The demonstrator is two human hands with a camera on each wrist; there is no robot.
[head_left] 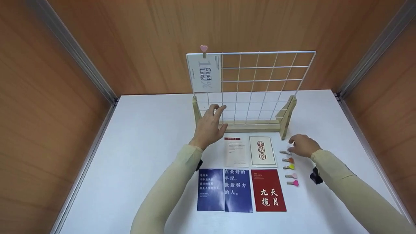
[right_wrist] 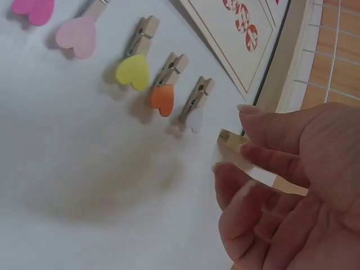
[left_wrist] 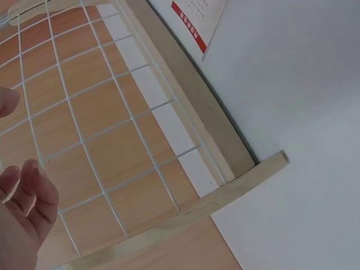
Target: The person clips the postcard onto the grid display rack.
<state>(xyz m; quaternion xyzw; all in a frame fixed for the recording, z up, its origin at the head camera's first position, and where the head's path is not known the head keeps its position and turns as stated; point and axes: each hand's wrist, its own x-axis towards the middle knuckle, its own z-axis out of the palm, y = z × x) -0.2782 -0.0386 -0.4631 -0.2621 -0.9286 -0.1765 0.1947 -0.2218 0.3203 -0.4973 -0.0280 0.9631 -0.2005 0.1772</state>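
Observation:
My left hand (head_left: 209,129) is held before the lower left of a white wire grid (head_left: 240,67), fingers loosely bent and holding nothing. Near the stand's right foot hovers my right hand (head_left: 304,145), also without anything in it; thumb and fingertips are apart in the right wrist view. Just beside it lies a clothespin with a white heart (right_wrist: 196,118), first in a column with orange (right_wrist: 163,100), yellow (right_wrist: 133,72), pale pink (right_wrist: 77,37) and bright pink (right_wrist: 35,10) heart clothespins. A "Good Luck" card (head_left: 196,78) hangs at the grid's upper left under a pink heart clothespin (head_left: 203,49).
A wooden stand (head_left: 253,127) carries the grid. Before it lie a pale printed card (head_left: 236,152) and a cream card with red characters (head_left: 272,152). Nearer are two blue cards (head_left: 210,201) (head_left: 239,203) and a red card (head_left: 267,183). Wooden panels (head_left: 146,39) enclose the white table (head_left: 143,136).

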